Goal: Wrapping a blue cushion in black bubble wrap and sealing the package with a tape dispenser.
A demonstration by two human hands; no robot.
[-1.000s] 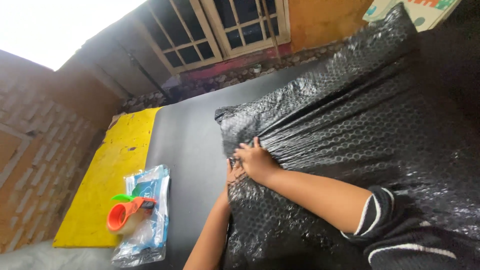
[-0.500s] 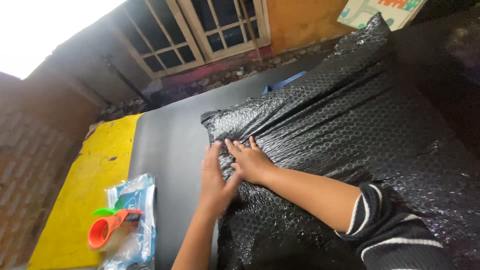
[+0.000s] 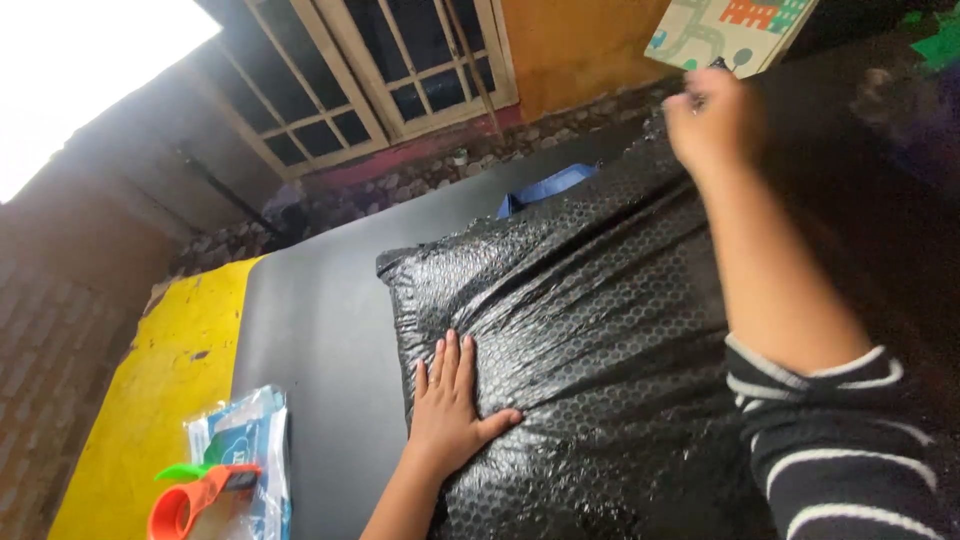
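Two hands work a sheet of black bubble wrap (image 3: pixel 600 330) spread over a dark table (image 3: pixel 320 330).

Nearest, the left hand (image 3: pixel 450 405) lies flat and open on the sheet's near left edge, gripping nothing. The sheet's long axis runs away and rightward to the right hand (image 3: pixel 715 125), raised over the far end; blur hides whether it pinches anything. At the near left lies a clear packet (image 3: pixel 245 440) beside an orange tape dispenser (image 3: pixel 190 500); farthest off, a pale printed board (image 3: pixel 730 30) leans against the wall.
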